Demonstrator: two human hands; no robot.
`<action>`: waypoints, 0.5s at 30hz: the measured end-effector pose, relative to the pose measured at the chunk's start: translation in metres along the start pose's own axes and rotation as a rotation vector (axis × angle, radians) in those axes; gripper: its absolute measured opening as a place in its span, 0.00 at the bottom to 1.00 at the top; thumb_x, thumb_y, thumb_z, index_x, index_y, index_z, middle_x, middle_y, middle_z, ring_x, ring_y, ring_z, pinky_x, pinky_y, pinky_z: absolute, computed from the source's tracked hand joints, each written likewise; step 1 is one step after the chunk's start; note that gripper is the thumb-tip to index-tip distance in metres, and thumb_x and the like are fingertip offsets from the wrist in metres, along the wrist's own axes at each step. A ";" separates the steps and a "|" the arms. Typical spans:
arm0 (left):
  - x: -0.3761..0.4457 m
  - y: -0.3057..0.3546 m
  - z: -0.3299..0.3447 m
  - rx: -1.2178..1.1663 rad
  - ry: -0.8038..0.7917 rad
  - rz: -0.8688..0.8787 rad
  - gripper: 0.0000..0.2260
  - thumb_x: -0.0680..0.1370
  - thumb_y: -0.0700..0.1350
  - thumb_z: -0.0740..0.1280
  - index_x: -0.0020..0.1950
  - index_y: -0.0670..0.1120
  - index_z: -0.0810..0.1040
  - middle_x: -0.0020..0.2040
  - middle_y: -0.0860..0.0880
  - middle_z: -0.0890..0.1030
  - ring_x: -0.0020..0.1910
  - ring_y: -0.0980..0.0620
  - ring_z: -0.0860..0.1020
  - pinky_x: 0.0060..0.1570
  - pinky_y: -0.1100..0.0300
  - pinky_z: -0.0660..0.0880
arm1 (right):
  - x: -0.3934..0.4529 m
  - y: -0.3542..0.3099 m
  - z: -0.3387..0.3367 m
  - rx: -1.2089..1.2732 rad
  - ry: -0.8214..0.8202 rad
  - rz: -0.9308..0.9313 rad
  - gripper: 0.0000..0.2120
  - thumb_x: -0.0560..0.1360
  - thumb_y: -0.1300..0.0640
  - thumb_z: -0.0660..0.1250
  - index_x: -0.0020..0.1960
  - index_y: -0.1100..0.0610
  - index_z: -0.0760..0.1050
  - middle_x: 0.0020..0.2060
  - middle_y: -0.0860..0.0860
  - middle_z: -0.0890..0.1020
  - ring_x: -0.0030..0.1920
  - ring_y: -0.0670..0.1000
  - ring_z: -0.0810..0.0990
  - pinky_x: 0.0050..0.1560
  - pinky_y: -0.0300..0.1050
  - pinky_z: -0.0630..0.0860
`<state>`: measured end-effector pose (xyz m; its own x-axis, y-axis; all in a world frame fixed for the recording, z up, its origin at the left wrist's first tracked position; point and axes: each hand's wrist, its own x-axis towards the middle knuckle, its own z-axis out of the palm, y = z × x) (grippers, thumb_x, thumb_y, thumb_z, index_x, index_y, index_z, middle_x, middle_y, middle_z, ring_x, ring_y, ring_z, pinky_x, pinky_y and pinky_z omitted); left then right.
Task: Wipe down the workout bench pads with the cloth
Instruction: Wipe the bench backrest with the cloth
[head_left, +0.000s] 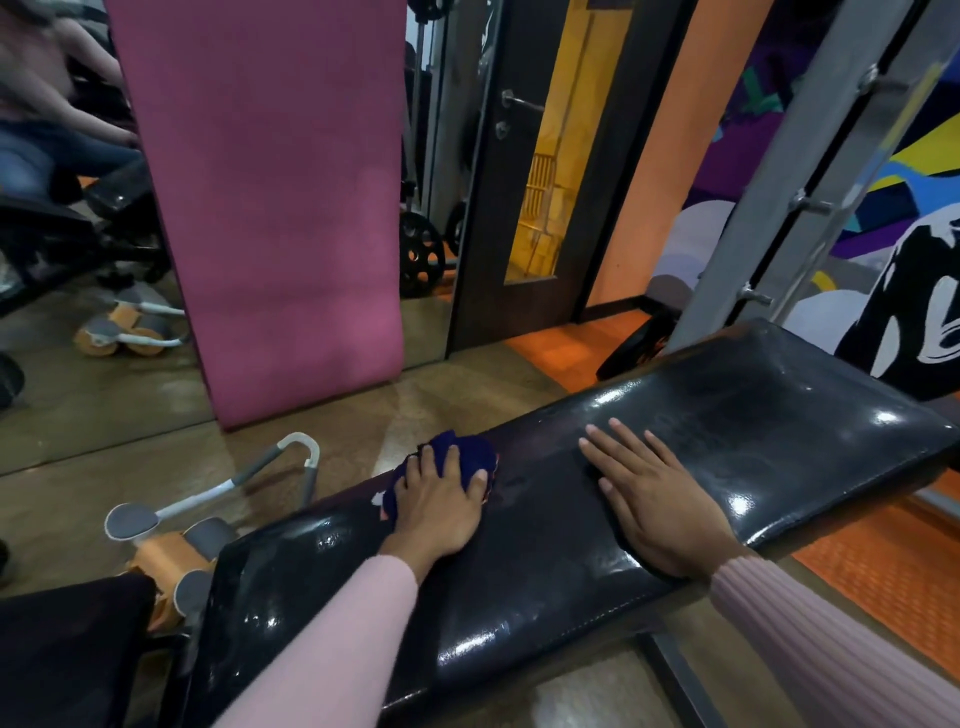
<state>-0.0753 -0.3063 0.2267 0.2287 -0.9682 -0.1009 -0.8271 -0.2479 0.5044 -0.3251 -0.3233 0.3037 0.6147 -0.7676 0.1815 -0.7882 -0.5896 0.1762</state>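
Two hands on one black bench pad: left hand (436, 506) on one dark blue cloth (457, 457), right hand (660, 506) flat. One pink mat (280, 208); one orange ab roller (182, 551), apparently repeated by reflection; one door (524, 171).

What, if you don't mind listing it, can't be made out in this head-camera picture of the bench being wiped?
- Most of the cloth: covered by the left hand; its full size and fold are hidden.
- The bench pad under the flat right hand, and its near end, hidden by the left sleeve.
- The bench frame: hidden below the pad.
- The mirror reflection at upper left: blurred.
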 end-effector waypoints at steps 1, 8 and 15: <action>-0.008 0.001 0.003 0.016 0.020 0.022 0.29 0.81 0.60 0.46 0.78 0.47 0.48 0.78 0.41 0.47 0.76 0.41 0.46 0.72 0.44 0.46 | 0.000 0.001 0.001 0.004 0.010 -0.003 0.27 0.80 0.46 0.38 0.78 0.49 0.54 0.77 0.44 0.54 0.77 0.45 0.43 0.75 0.48 0.43; -0.013 0.043 0.013 0.019 0.038 0.250 0.26 0.82 0.54 0.46 0.78 0.44 0.48 0.78 0.42 0.48 0.76 0.42 0.45 0.73 0.45 0.44 | 0.001 0.003 0.004 -0.010 0.036 -0.003 0.27 0.81 0.46 0.40 0.77 0.51 0.57 0.76 0.44 0.58 0.77 0.45 0.47 0.75 0.47 0.45; 0.006 -0.001 0.007 -0.020 0.080 0.078 0.25 0.82 0.54 0.46 0.77 0.44 0.53 0.76 0.41 0.56 0.74 0.42 0.54 0.73 0.46 0.52 | 0.001 0.004 0.007 0.009 0.065 -0.010 0.25 0.81 0.47 0.43 0.76 0.50 0.59 0.76 0.44 0.59 0.77 0.44 0.48 0.75 0.47 0.48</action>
<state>-0.0770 -0.3119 0.2200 0.2052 -0.9787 0.0080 -0.8336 -0.1705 0.5253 -0.3283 -0.3282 0.2974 0.6230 -0.7438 0.2421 -0.7820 -0.5998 0.1695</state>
